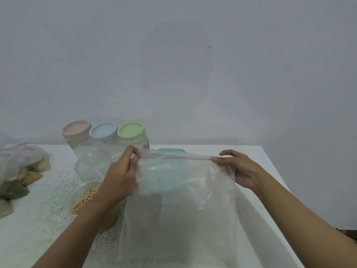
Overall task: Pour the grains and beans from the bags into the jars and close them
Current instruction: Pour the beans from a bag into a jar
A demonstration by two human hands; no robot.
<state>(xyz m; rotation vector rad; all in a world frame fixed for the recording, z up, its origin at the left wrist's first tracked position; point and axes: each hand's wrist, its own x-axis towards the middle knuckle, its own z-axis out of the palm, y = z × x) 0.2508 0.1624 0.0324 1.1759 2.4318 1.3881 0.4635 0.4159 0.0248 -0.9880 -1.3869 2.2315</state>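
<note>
Two hands (pixel 119 178) (pixel 239 169) on crinkled, clear plastic bag (pixel 179 219)

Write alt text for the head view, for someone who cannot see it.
The left hand and right hand pinch a clear bag by the ends of its zip top. Left of it stand an open jar of beans, an empty jar and three lidded jars; more bags lie far left.

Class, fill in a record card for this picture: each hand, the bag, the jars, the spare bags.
left hand: pinches zip bag's top left corner
right hand: holds its top right corner
zip bag: clear, upright, looks empty
closed jars: pink-lidded jar, blue-lidded jar, green-lidded jar, by wall
open jars: empty jar; bean jar
filled bags: heaped at table's left
</note>
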